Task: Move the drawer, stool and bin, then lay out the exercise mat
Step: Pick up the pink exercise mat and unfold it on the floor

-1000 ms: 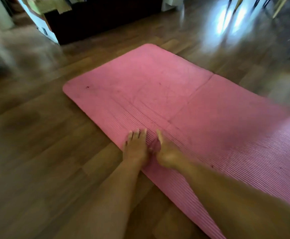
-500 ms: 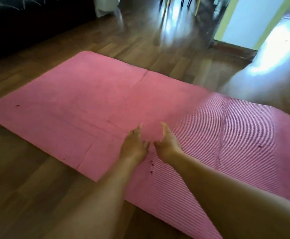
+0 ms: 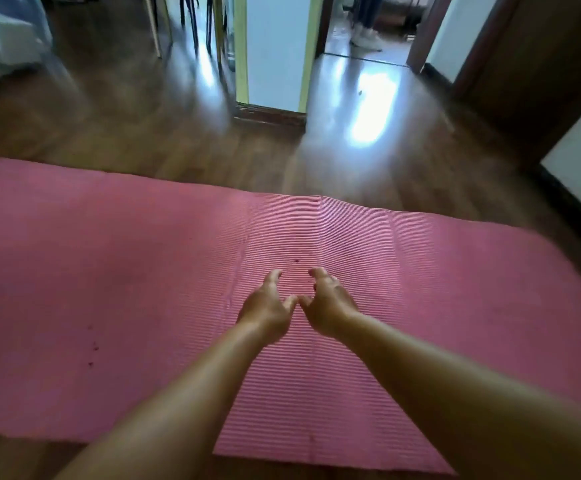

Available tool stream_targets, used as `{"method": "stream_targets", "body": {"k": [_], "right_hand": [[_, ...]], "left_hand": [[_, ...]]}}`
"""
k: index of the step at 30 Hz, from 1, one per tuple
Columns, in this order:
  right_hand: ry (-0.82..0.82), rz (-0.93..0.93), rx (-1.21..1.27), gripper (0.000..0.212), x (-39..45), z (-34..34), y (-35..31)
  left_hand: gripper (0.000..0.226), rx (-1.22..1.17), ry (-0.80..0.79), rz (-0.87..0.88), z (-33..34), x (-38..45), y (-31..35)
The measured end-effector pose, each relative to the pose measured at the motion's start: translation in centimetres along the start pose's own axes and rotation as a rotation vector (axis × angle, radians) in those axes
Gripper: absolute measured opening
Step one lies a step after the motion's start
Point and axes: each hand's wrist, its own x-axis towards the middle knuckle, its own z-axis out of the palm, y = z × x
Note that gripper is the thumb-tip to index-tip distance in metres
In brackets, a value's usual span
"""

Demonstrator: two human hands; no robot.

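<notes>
The pink exercise mat (image 3: 109, 271) lies spread flat on the dark wooden floor (image 3: 143, 140), running from the far left edge of the view to the far right. To the left of the hands its surface looks smooth, with a few small dark specks; under and to the right of the hands it is finely ribbed, and a crease runs across it just beyond the fingertips.

The left hand (image 3: 265, 311) hovers over the middle of the mat, its grip apart, fingers curled and holding nothing. Just beside it, thumbs nearly touching, the right hand (image 3: 330, 304) has its grip apart as well, fingers bent like claws above the ribbed surface. Whether either hand touches the mat cannot be told.

Beyond the hands and well apart from them, a pale wall end (image 3: 275, 50) with yellow-green edges meets the floor. Farther right, a doorway (image 3: 368, 29) shows someone's legs and white shoes (image 3: 365, 39).
</notes>
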Motion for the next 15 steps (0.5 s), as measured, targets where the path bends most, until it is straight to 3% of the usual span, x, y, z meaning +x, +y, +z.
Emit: {"method": "stream_targets", "body": {"k": [5, 11, 15], "right_hand": [[-0.056, 0.068, -0.091, 0.064, -1.3, -6.1, 11.3], [-0.139, 0.181, -0.138, 0.072, -2.7, -8.8, 22.6], [-0.163, 0.279, -0.221, 0.074, -3.0, -10.4, 29.8]], "left_hand": [[0.073, 0.186, -0.181, 0.029, 9.0, -1.5, 6.3], [0.080, 0.450, -0.316, 0.139, 16.6, -1.8, 11.5], [0.087, 0.533, -0.391, 0.072, 21.9, -2.8, 12.8]]}}
